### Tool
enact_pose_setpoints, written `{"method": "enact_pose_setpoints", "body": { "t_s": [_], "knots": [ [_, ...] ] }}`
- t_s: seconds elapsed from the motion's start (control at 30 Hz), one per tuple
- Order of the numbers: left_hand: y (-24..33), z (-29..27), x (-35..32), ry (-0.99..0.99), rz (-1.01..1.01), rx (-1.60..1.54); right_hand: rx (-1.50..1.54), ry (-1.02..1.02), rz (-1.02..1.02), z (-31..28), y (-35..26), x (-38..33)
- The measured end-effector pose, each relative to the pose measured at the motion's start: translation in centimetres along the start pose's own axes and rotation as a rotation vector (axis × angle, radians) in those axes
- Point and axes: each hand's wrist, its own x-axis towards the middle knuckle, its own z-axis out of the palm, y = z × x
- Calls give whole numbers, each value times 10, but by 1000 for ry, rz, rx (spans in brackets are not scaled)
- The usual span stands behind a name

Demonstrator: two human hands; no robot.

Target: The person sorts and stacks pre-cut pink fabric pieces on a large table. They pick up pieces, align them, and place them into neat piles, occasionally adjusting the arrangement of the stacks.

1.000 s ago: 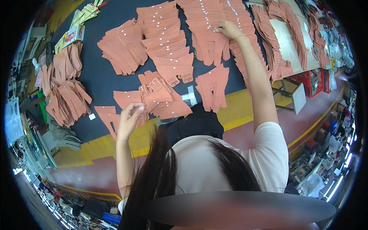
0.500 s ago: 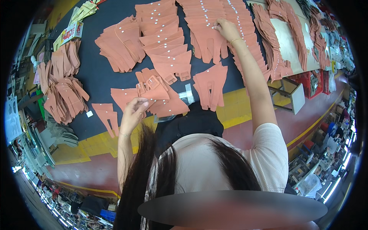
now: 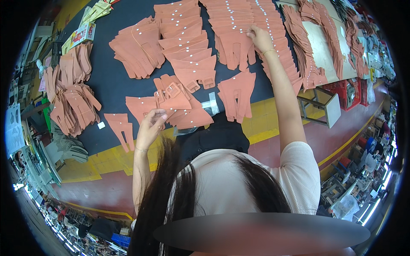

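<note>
left hand (image 3: 150, 128) raised, fingers curled, pinching terracotta piece (image 3: 141, 106); right hand (image 3: 259, 37) outstretched, touching fanned stack (image 3: 232, 47); grip unclear

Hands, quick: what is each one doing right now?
Left hand: pinching the edge of a terracotta cut piece.
Right hand: fingers down on a stacked row of pieces; grip unclear.
</note>
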Motion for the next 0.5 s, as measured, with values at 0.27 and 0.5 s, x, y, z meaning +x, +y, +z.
{"method": "enact_pose_setpoints", "body": {
  "t_s": [0.27, 0.5],
  "knots": [
    [-5, -1, -2, -18, -42, -51, 151, -81, 88, 9, 26, 17],
    [-11, -1, -7, -13, -63, -68, 224, -74, 119, 3, 21, 15]
  ]
}}
